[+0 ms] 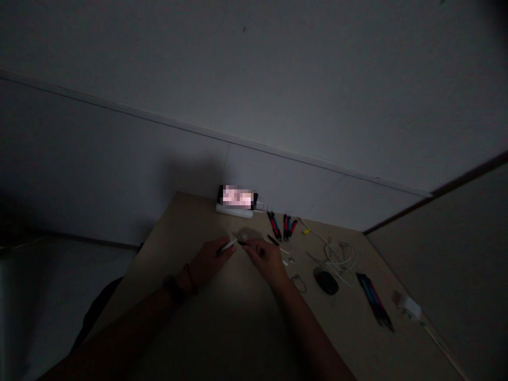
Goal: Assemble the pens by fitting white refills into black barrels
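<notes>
My left hand (214, 254) is closed round a slim white pen-like stick (229, 245), which points up to the right. Close beside it, my right hand (262, 256) pinches a small dark piece (242, 243) near the stick's tip. The dim light does not show whether the two touch. A small shiny thing (243, 234), too small to name, lies just beyond the fingertips. Beside my right hand are a dark slim piece (273, 240) and a white thin stick (284, 251).
A phone (238, 197) with a lit screen leans on a white block (234, 211) by the wall. Several red, blue and black pens (287, 226) lie at the back, more pens (375, 301) at the right. A black mouse (326, 281), white cable (341, 259) and white plug (408, 307) lie rightward.
</notes>
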Demonstrator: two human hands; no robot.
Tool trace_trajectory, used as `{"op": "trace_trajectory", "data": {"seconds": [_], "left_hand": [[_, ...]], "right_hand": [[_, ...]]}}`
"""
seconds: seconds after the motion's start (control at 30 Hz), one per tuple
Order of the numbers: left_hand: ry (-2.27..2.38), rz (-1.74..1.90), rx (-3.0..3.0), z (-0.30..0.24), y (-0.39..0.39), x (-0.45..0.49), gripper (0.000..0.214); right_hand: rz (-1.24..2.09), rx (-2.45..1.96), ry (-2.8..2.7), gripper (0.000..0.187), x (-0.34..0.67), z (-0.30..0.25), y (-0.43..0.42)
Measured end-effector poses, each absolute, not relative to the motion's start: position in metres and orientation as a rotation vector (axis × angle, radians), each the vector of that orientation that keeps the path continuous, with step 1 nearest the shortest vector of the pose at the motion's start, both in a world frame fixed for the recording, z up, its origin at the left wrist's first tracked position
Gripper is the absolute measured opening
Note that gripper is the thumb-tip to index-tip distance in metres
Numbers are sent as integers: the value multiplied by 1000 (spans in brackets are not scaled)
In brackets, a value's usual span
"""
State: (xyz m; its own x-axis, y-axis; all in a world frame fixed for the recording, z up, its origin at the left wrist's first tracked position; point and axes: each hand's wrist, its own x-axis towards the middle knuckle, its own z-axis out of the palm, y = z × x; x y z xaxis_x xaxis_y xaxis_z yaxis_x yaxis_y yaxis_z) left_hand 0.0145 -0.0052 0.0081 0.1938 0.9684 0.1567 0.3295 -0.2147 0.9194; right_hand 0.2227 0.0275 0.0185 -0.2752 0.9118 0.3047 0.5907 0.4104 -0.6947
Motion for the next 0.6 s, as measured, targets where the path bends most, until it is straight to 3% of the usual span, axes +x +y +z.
{"op": "trace_trajectory", "data": {"seconds": [0.33, 0.6], "left_hand": [[1200, 1064, 1677, 7, -6, 15, 37], [1207, 1116, 1531, 15, -7, 15, 37]], "right_hand": [[675, -1208, -2037, 25, 209, 31, 10], [784, -1323, -1743, 34, 207, 25, 16]]}}
